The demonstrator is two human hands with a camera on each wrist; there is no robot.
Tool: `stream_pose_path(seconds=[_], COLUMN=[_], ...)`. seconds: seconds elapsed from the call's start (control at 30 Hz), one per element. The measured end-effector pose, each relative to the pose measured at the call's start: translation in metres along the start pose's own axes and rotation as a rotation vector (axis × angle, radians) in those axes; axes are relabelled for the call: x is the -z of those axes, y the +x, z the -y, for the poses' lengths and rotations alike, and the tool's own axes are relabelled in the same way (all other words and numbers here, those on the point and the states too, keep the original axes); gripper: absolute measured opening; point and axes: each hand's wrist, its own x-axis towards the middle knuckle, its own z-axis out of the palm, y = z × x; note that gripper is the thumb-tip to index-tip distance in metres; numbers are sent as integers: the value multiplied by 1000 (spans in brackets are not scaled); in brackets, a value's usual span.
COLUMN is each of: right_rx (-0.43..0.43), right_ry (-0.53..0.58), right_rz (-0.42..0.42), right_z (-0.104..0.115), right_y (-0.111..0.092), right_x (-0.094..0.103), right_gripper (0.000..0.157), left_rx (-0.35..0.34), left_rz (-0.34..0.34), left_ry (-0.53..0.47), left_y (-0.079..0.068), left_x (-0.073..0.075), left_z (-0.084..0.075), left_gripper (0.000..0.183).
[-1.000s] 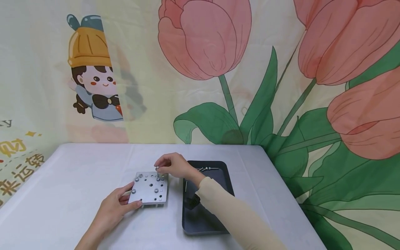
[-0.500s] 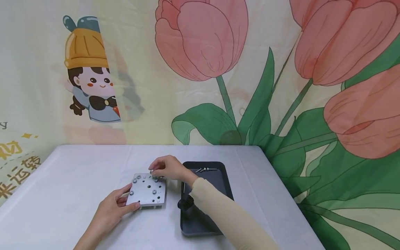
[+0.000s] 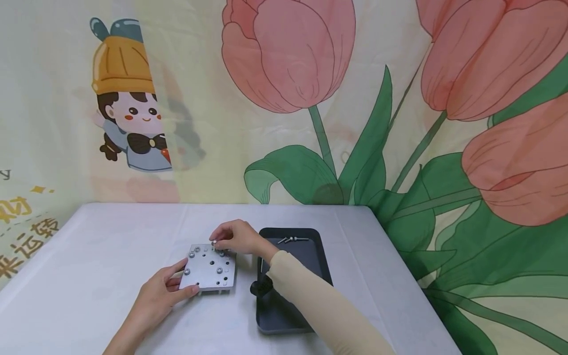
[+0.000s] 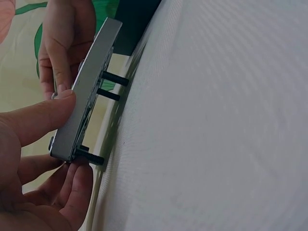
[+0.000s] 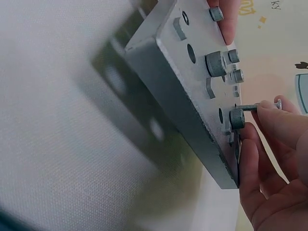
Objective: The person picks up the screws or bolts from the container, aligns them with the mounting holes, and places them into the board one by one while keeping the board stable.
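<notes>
A silver metal plate (image 3: pixel 205 271) with several holes is held tilted by my left hand (image 3: pixel 160 295), thumb on its near edge and fingers at its left side. Several socket head screws (image 5: pixel 216 64) stand in its upper face. In the left wrist view, threaded shanks (image 4: pixel 114 78) stick out below the plate. My right hand (image 3: pixel 241 236) pinches another screw (image 5: pixel 249 107) between thumb and finger, its thread pointing at the plate near the far edge. The screw's tip is right at the plate's surface, beside a seated screw head (image 5: pixel 237 118).
To the right of the plate lies a dark tray (image 3: pixel 284 328) with a few loose screws (image 3: pixel 293 239) at its far end. A black wrist camera (image 3: pixel 262 287) on the right forearm hangs over the tray's left rim. A printed tulip backdrop (image 3: pixel 288 54) rises behind the white table (image 3: pixel 80 276).
My right hand has shifted left along the plate's far edge with the screw, then stayed nearly still over the last half second. My left hand keeps its hold on the plate.
</notes>
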Motion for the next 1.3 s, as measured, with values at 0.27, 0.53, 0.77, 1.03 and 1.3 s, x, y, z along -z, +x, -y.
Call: stream_pose_path(seconds=[0.27,0.53,0.77,1.03,1.3], right_rx=[-12,-28,-22,66,87], right_ry=[-26,-37,2,-62,-113], right_rz=[14,22,55,138,122], right_z=[1,4,2,1,5], right_y=[3,3,3,-12,-53], right_x=[-3,-4,-2,20,85], right_gripper=[17,15,17,24,27], left_rx=[6,7,10,25,-12], left_rz=[0,7,7,5,-8], left_ry=[-8,-13,-11,-13,18], left_y=[-1,-1,-1,-2,-2], left_x=[1,1,1,-1,0], left_z=[0,0,-3,-3,-2], left_gripper=[102,103,102,102,101])
